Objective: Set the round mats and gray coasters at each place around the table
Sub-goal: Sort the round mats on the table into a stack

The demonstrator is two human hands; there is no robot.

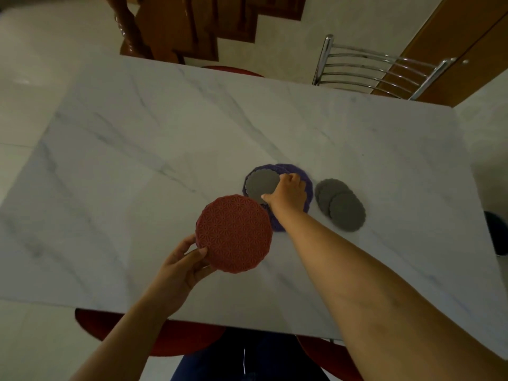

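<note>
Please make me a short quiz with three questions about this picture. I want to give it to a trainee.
1. True or false: the left hand holds the red mat by its edge, above the table.
2. The gray coaster that the right hand grips lies on: A) a plate, B) the purple mats, C) the red mat.
3. Fill in: the other gray coasters lie overlapped on the table, to the ___ of the purple mats.

Key: 1 true; 2 B; 3 right.
</note>
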